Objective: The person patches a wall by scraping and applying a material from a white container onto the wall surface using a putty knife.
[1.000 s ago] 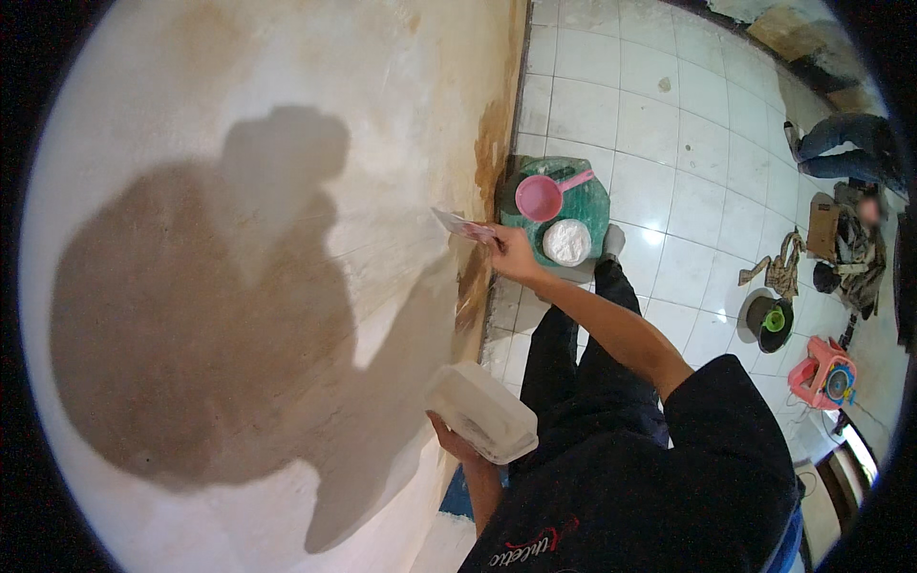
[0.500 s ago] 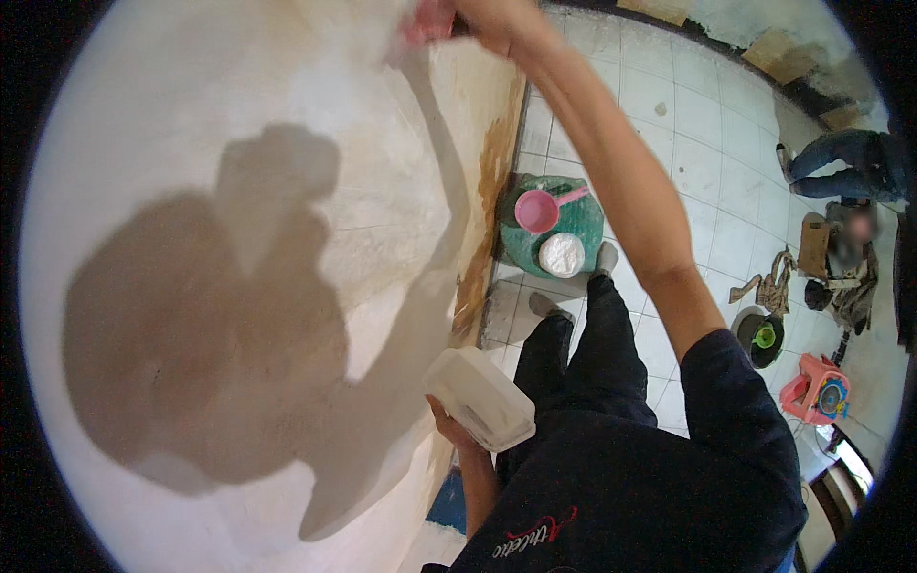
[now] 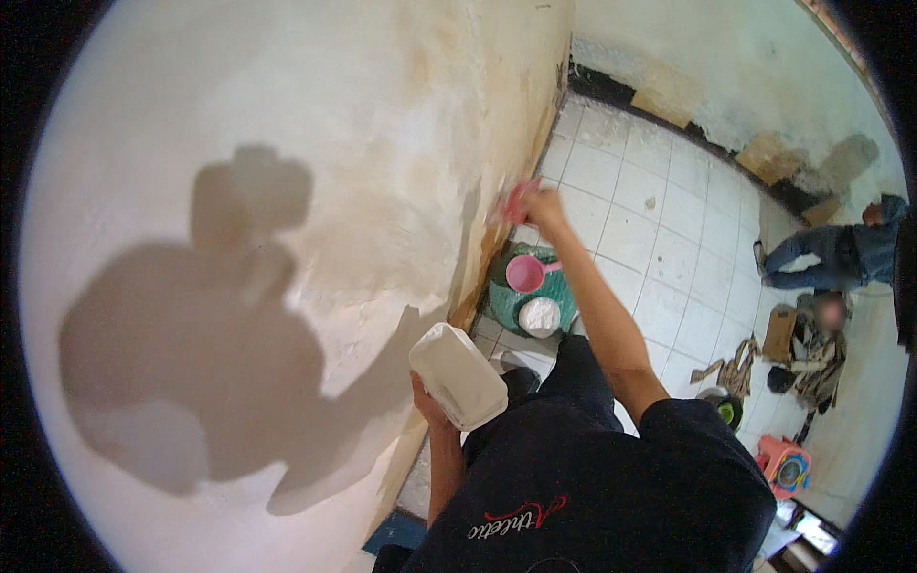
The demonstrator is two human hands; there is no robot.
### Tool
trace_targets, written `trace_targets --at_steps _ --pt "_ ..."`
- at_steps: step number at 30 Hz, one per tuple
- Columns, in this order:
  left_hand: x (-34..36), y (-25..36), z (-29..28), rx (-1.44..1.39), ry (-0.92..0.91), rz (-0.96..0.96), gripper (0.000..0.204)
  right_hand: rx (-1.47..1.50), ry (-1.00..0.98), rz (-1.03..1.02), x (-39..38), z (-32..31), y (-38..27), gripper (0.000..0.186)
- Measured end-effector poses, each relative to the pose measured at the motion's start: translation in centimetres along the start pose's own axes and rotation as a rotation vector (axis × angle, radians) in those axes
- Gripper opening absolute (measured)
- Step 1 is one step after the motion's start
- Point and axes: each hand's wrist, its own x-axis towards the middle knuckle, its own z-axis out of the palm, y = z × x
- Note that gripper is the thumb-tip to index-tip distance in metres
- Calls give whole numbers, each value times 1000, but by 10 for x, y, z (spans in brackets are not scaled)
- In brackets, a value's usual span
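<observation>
My left hand grips a whitish rectangular plastic tub from its left side, close to my body. The tub is tilted, with pale residue inside. My right arm reaches forward, and my right hand is closed round a flat red putty spreader, which is blurred by motion. The spreader is at the lower part of the pale plastered wall; whether it touches the surface I cannot tell. Brownish damp patches and smears mark the wall, and my shadow falls across it.
A green sack stands by the wall's foot, bearing a pink dipper and a round white container. Across the tiled floor are a pink stool, a dark basin with a green dipper, cloths and another person.
My right hand has swung down and nearer with the red spreader, from high on the wall to its lower part. The view has shifted; my left hand still holds the tub.
</observation>
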Motion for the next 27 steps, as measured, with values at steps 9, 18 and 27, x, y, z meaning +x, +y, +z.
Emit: trace_targets --at_steps 9,18,27 --pt "-33 2 10 -36 48 104 58 66 -104 40 62 85 -87 21" --pt "-30 4 41 -109 -82 23 62 367 -258 -262 58 93 -339 13" --pt "-12 8 14 -100 -127 142 64 -527 452 -1179 64 104 -314 21"
